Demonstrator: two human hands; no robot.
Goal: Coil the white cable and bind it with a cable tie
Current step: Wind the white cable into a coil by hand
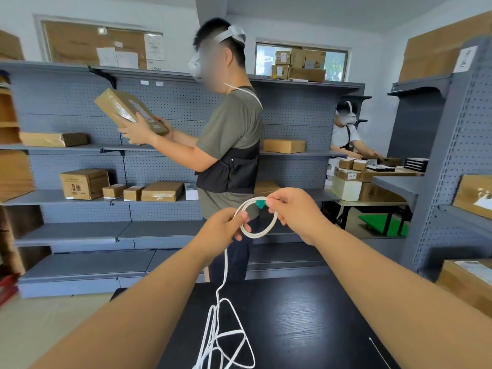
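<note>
The white cable (259,231) forms a small loop held up in the air between my hands. My left hand (222,230) pinches the loop's left side. My right hand (295,211) pinches the loop's top right, at the cable's green connector end (261,204). From my left hand the rest of the cable hangs down and lies in loose tangled loops (226,339) on the black table (306,320). A thin white cable tie (379,351) lies on the table at the lower right.
A person (229,134) stands just beyond the table, holding a cardboard box at the grey shelves (80,230). Another person sits at a desk at the back right. More shelving with boxes (466,280) stands close on the right.
</note>
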